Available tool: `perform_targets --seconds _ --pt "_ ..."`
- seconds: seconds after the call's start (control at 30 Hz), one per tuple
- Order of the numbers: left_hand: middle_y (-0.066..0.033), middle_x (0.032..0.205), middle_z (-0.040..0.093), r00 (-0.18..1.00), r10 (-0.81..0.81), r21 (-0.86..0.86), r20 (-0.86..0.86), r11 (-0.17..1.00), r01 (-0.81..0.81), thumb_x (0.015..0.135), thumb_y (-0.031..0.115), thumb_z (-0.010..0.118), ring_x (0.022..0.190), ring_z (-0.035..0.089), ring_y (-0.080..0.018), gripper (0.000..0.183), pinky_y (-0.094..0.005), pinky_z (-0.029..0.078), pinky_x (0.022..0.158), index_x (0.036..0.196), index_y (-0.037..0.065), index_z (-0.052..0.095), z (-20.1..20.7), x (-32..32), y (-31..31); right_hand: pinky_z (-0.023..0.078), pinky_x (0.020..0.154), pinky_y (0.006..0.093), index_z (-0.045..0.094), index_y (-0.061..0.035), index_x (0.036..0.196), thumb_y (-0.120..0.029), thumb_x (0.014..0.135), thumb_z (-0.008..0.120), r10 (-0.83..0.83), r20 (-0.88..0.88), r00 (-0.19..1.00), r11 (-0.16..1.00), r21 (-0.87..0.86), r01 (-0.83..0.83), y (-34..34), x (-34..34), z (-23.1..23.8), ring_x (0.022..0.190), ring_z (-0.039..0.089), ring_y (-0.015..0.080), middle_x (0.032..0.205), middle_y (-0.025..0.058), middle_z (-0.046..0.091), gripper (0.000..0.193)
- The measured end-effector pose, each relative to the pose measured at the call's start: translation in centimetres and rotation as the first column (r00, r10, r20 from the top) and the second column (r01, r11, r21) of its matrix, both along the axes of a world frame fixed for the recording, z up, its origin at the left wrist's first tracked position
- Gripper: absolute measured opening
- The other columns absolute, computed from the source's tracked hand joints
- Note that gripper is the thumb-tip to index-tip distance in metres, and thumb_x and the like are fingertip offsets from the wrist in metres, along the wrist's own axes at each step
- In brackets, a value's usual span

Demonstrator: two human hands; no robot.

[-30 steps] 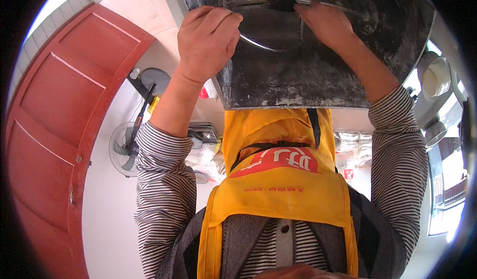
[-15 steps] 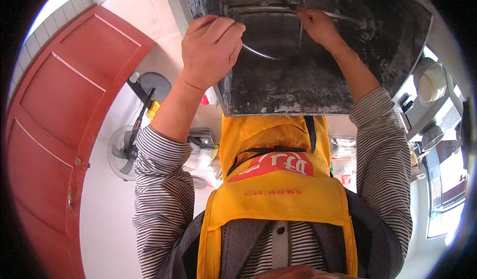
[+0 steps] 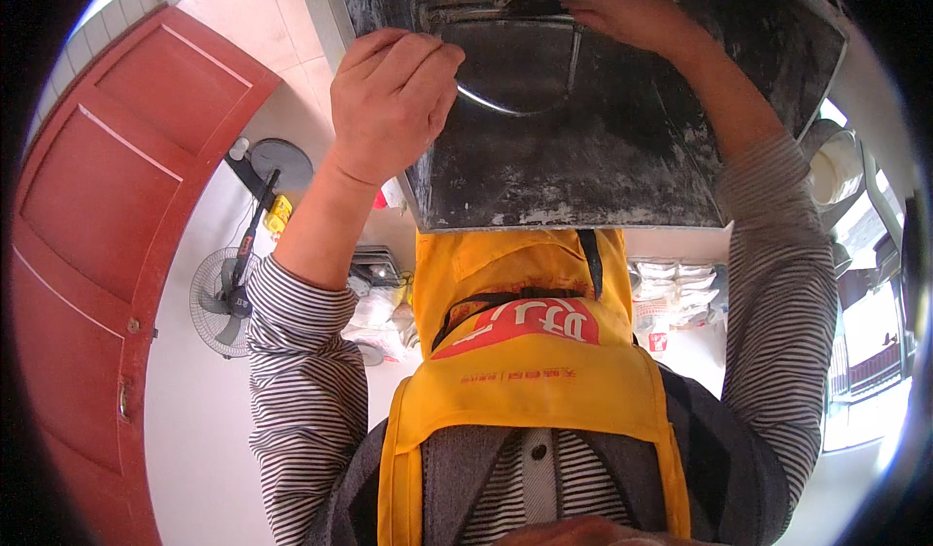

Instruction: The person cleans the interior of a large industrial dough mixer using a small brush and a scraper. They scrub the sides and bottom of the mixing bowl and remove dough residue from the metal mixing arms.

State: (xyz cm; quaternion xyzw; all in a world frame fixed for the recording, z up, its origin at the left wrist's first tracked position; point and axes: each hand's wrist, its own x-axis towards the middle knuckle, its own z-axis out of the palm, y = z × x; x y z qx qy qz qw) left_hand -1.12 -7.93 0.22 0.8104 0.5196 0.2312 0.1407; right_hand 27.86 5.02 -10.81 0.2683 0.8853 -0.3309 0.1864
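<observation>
A large blackened metal panel with raised edges [image 3: 583, 172] fills the top of the view, its surface scuffed with pale patches. At its left side my left hand [image 3: 394, 99] is curled closed, and a thin, shiny curved metal rod [image 3: 501, 109] comes out from between its fingers. My right hand [image 3: 627, 19], slightly blurred, is closed on a dark flat tool [image 3: 535, 6] whose kind I cannot make out. That tool lies over a long metal tube [image 3: 476, 17] on the panel. A straight thin rod [image 3: 575, 55] crosses the tube near my right fingertips.
A red panelled door [image 3: 107, 172] stands at the left, with a standing fan [image 3: 228, 298] beside it. Several white packages [image 3: 671, 289] lie beyond my yellow apron [image 3: 525, 391]. Pots [image 3: 834, 172] stand at the right, near a bright window [image 3: 875, 352].
My right hand has shifted the dark tool leftward along the tube, and its forearm has swung outward to the right. The left hand stays closed at the panel's left side. The view has shifted slightly.
</observation>
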Motion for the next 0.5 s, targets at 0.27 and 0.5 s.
perform_targets --seconds 0.27,0.5 --pt "-0.0016 0.094 0.067 1.000 0.013 -0.044 -0.008 0.999 -0.013 0.070 0.006 0.073 0.084 0.065 -0.0202 0.025 -0.0334 0.052 0.085 0.094 0.010 0.069 0.4 0.1 0.1 0.055 0.083 0.0465 0.067 -0.0112 0.121 -0.033 0.100 0.054 -0.323 -0.065 0.944 0.909 -0.297 0.291 -3.5 -1.0 -0.9 0.095 0.068 0.0344 0.107 0.0144 0.070 0.032" --pt "-0.0019 0.094 0.066 1.000 0.008 -0.073 -0.020 0.997 -0.010 0.069 0.006 0.072 0.084 0.064 -0.0196 0.024 -0.0343 0.052 0.087 0.093 0.009 0.068 0.9 0.0 -0.1 0.055 0.078 0.0437 0.066 -0.0110 0.124 -0.029 0.098 0.059 -0.449 -0.243 0.860 0.893 -0.168 0.419 -7.8 -3.0 0.7 0.092 0.067 0.0378 0.101 0.0176 0.070 0.033"
